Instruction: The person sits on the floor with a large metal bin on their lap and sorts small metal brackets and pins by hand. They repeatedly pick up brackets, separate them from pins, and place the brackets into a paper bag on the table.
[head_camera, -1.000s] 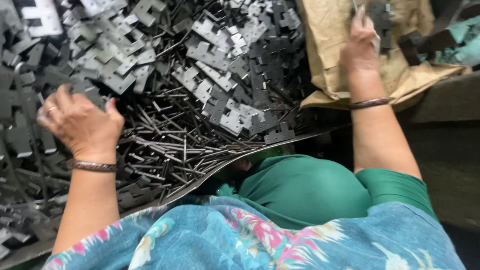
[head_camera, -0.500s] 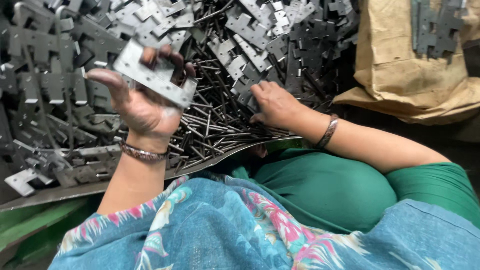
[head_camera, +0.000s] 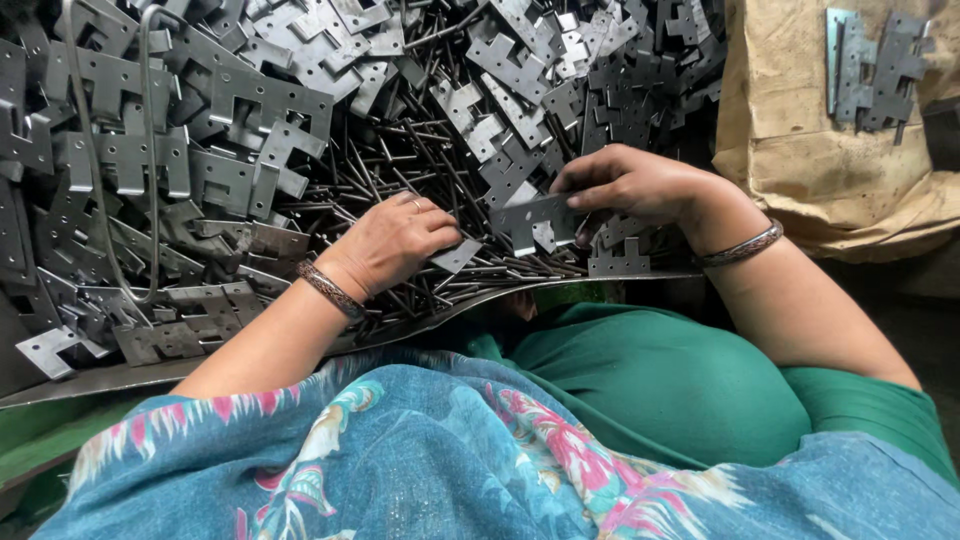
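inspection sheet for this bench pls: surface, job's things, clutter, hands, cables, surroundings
Surface: metal sheet tray, almost wholly covered, its front edge curling over the lap.
Job's things: flat hinge leaf; thin metal pins heaped mid-tray.
Clutter: loose hinge leaves piled across the tray; bent wire loop lying on the left heap.
Hands: left hand rests on the pins, fingers curled; right hand pinches the hinge leaf.
Cables: nothing seen.
Surroundings: brown sack at right with a stack of hinges on it; green and blue floral clothing below.
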